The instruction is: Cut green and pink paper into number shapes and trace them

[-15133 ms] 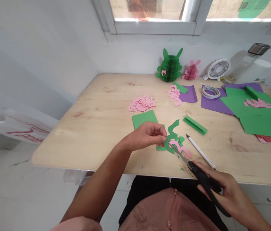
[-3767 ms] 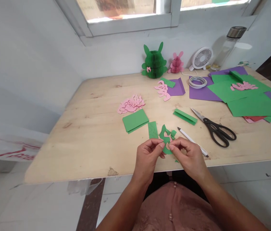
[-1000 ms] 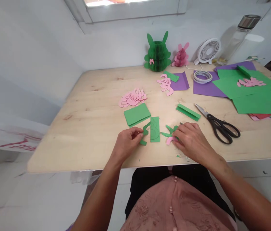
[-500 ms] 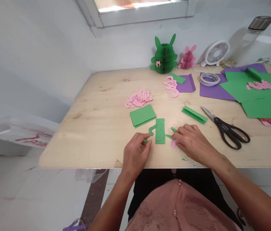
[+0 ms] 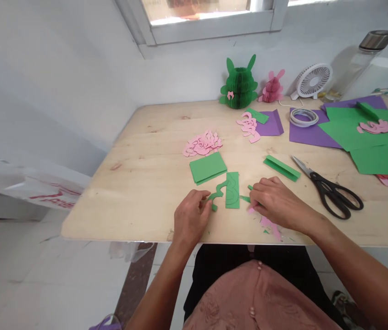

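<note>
My left hand is closed, its thumb and fingertips at the lower end of a curvy green paper cutout. The upper end of this cutout touches a green paper rectangle with curved lines drawn on it. To the right, my right hand has its fingers bunched over green paper scraps, whose tips stick out on its left side. Pink paper scraps lie just below that hand, partly hidden by it. A folded green paper rests above the left hand.
Black-handled scissors lie right of a folded green strip. Pink cutouts are heaped farther back. Tape rolls and green sheets lie at the right. Behind stand a green paper figure, a pink one and a fan.
My left hand has drawn slightly left, and more of the curvy green cutout shows. Pink scraps have come into sight below my right hand. The whole view has shifted a little.
</note>
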The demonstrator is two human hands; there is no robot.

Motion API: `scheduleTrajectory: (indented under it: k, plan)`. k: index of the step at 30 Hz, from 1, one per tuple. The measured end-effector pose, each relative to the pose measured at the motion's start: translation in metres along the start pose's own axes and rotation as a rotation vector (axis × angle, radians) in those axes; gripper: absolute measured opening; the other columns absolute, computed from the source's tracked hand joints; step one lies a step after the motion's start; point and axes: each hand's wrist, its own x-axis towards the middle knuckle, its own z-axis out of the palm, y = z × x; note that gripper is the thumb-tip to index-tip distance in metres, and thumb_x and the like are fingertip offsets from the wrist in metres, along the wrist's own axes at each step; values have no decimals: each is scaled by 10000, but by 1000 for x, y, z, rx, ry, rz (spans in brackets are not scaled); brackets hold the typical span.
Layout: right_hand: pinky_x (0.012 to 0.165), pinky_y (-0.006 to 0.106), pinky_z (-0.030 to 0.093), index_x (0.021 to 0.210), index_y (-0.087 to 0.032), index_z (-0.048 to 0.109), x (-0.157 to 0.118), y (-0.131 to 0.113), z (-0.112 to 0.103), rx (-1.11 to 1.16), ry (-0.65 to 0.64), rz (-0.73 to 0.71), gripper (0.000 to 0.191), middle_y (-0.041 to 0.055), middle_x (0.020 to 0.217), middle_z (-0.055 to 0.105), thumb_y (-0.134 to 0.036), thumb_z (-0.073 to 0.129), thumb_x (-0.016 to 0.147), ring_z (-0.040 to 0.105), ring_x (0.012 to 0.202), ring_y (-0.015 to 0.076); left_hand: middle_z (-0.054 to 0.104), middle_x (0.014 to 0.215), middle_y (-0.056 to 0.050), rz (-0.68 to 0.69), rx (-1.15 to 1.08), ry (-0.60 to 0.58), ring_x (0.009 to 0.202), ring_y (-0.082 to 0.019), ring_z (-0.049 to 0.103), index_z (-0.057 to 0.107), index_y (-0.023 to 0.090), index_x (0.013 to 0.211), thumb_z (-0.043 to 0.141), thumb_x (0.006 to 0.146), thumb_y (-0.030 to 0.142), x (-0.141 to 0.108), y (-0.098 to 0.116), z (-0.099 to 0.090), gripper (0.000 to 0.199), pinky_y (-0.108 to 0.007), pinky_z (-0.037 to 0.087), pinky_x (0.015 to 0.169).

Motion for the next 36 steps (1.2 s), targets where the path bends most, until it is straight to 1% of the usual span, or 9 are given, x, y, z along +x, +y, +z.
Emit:
scheduleTrajectory:
  k: [5,9,12,15,20,24,27,32,36]
  plan:
    - [773,350,386,770,-211,606,-22,6,-11,310,68,64,137,4,716,646,-200,516,874,586,738,180,675,829,-19,1,89,-52,757,-176,632,636,217,929,545,821,188,7,0,-2,145,-283,456,649]
    - [681,310,456,725,-230,597,-36,8,-10,610,198,258,190,9,742,668,-346,543,866,621,735,186,678,842,-20,7,145,-82,765,-181,625,639,224,892,540,816,170,11,3,-2,135,-286,444,646]
    - [685,298,483,741,-229,617,-41,4,-5,732,294,364,194,23,784,679,-389,583,846,638,793,198,666,844,-28,-1,211,-118,782,-196,619,634,224,862,561,814,189,13,8,-2,94,-293,430,642]
    - [719,310,501,777,-223,637,-42,1,3,781,343,405,184,28,797,683,-395,606,834,644,800,200,655,841,-34,-11,259,-144,793,-206,610,617,221,816,580,806,196,14,12,-2,46,-297,417,636]
    - [740,343,518,929,-215,657,-42,-3,16,848,372,436,240,57,889,714,-430,625,826,664,834,219,645,836,-32,-16,278,-149,793,-201,600,592,218,771,562,802,154,13,12,-1,77,-294,408,640]
    - [799,390,510,993,-221,649,-44,-7,20,831,399,458,290,47,835,715,-454,623,823,668,815,226,642,828,-29,-18,262,-129,785,-198,595,584,220,764,568,797,166,10,10,-1,65,-297,409,644]
    - [847,410,496,1010,-227,652,-44,-10,20,819,425,472,292,30,789,707,-445,626,819,666,799,220,638,811,-26,-25,254,-139,782,-201,595,585,221,768,579,784,162,10,10,-2,61,-299,412,646]
    - [790,391,514,1018,-229,654,-46,-11,24,812,424,476,295,38,828,714,-445,620,820,670,791,224,642,795,-25,-25,226,-140,785,-199,593,564,222,726,580,779,150,11,10,-2,91,-305,413,661]
    - [849,402,494,1017,-233,653,-47,-12,26,829,406,483,295,27,807,712,-451,625,821,666,805,219,638,778,-23,-36,201,-137,770,-199,591,552,220,696,596,771,162,12,9,-2,104,-302,411,649]
